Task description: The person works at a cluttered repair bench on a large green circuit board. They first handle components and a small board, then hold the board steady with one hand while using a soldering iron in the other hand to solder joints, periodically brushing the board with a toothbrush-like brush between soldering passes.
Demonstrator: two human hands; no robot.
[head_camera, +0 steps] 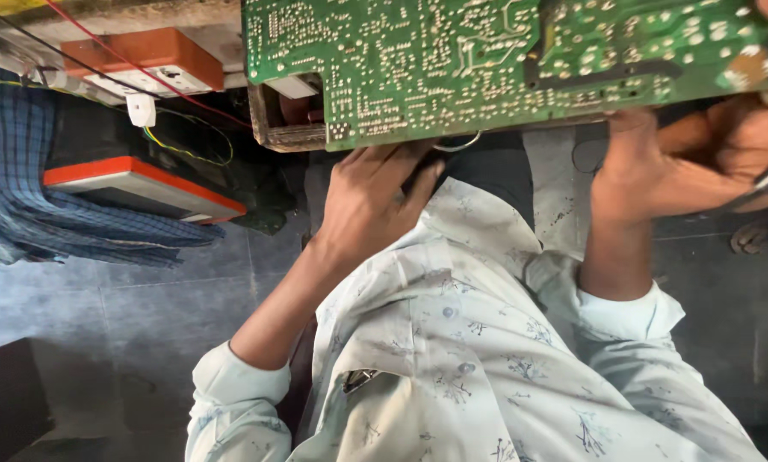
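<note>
Above grey floor (144, 316), hands (371, 201) hold green circuit board (487, 60).

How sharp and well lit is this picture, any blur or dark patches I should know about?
In the head view, the green circuit board is evenly lit and its solder points read sharp; the left hand under its edge is clear, while the right hand sits in warmer, dimmer light. The gap below the orange-topped box falls into deep shadow, and straight lines bow near the edges.
</note>
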